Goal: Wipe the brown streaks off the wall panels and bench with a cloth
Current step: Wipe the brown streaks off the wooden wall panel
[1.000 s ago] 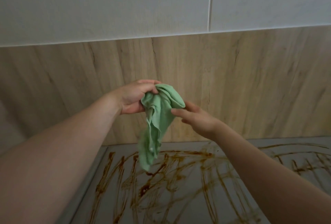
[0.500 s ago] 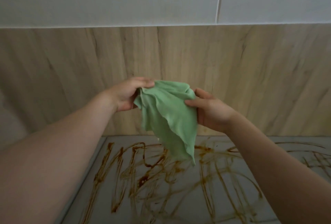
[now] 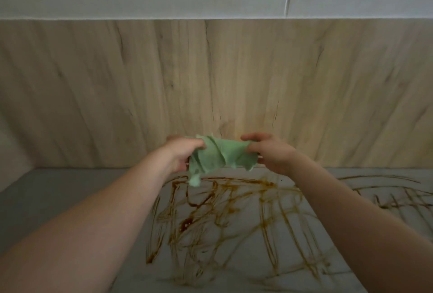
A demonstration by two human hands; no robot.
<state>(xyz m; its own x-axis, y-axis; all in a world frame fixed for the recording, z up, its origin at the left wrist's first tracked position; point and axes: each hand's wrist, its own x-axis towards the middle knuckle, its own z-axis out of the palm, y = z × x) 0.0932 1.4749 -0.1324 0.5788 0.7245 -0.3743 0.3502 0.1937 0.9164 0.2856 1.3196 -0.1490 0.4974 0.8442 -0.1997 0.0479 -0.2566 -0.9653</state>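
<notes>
Both hands hold the green cloth (image 3: 220,155)

The left hand (image 3: 180,154) has a closed grip on one end of the green cloth, and the right hand (image 3: 269,152) pinches the other end. The cloth is in the air above the brown streaks (image 3: 210,201) on the grey surface (image 3: 58,189)

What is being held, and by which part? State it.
The cloth, bunched between both hands: the left hand grips its left end, the right hand pinches its right end. A corner hangs loose.
</notes>
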